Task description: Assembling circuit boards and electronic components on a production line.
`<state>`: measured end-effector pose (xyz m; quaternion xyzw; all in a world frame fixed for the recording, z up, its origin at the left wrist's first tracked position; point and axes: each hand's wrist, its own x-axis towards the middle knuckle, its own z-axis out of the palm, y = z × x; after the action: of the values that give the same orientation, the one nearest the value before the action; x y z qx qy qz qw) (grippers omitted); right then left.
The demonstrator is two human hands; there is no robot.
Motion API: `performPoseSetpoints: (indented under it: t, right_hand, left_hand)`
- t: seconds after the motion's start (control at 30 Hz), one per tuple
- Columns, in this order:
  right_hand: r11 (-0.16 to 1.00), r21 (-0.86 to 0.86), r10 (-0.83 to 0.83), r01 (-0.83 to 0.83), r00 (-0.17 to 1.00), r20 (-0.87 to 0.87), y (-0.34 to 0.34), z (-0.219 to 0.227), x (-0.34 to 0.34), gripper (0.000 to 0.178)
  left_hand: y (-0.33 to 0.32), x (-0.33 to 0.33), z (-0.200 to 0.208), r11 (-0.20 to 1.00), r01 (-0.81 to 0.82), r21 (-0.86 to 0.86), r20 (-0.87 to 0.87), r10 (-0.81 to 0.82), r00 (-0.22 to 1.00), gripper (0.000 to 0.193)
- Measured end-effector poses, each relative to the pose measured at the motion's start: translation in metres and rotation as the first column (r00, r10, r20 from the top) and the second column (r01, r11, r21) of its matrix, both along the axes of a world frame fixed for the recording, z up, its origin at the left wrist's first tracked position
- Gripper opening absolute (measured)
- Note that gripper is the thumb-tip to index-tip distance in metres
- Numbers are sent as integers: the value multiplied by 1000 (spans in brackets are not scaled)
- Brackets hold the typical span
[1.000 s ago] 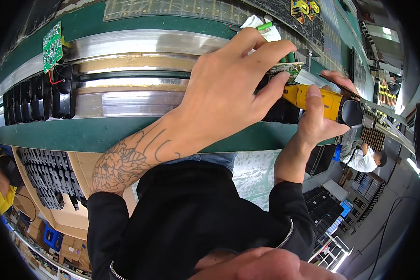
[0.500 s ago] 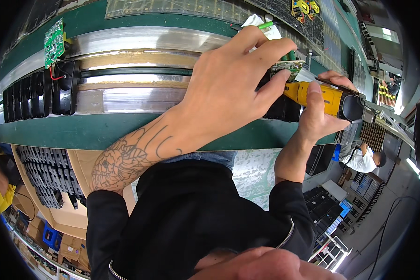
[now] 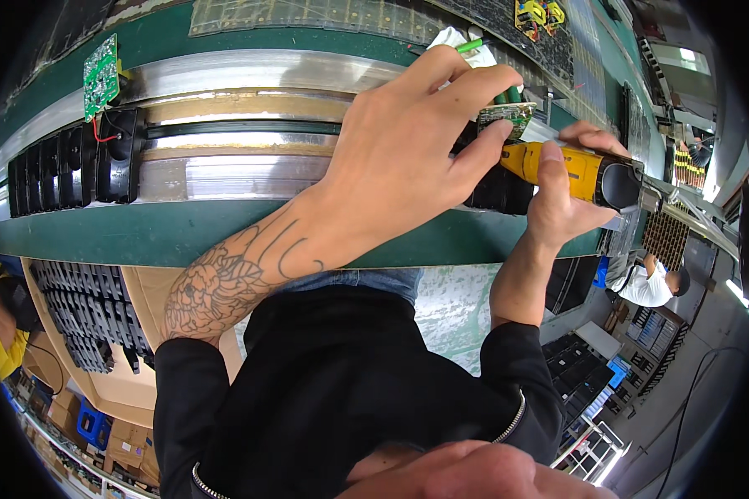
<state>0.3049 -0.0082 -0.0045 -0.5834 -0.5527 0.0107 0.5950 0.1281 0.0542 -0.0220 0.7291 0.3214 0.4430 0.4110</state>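
Observation:
My left hand [image 3: 408,141] reaches over the metal rail [image 3: 241,176] and pinches a small green circuit board [image 3: 516,118] between thumb and fingers. Below that board lies a black plastic housing [image 3: 504,191], partly hidden by my hand. My right hand [image 3: 555,195] is wrapped round a yellow-and-black hand tool [image 3: 581,173]; its narrow yellow end points at the board, close to my left thumb. Whether it touches the board cannot be made out. Further left, another circuit board [image 3: 101,79] hangs by red and black wires from a black housing [image 3: 118,158], beside a row of black housings [image 3: 52,170].
A green-handled tool [image 3: 469,45] lies on white cloth behind my left hand. Yellow components [image 3: 539,17] sit at the back right. Below the green bench edge [image 3: 175,237], a cardboard box [image 3: 133,387] holds black plastic parts. A person in white [image 3: 653,284] is at right.
The tool and my right hand have shifted slightly left. The circuit board in my left hand has tilted a little, its face showing more. My grips are unchanged.

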Motion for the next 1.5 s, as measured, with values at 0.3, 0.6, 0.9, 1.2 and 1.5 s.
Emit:
performPoseSetpoints:
  t: [0.3, 0.6, 0.9, 1.2, 1.5]
  right_hand:
    - [999, -27, 42, -41, 998, 56, -4, -3, 3, 41]
    - [966, 254, 56, -57, 998, 10, -26, 15, 10, 48]
    - [943, 51, 323, -329, 942, 94, -101, -20, 12, 55]
    - [976, 185, 143, -115, 979, -143, -150, -74, 91, 27]
    - [707, 93, -689, 701, 653, 314, -121, -60, 109, 30]
  left_hand:
    - [-1, 0, 1, 1000, 5, 8, -5, -5, 1000, 38]
    - [2, 1, -6, 999, 20, 36, 46, -22, 999, 39]
    - [-23, 5, -6, 751, -26, 660, -91, 115, 989, 36]
    - [-31, -60, -10, 763, 134, 632, -381, 156, 911, 22]
    - [-14, -165, 4, 737, -107, 667, -469, 527, 709, 18]
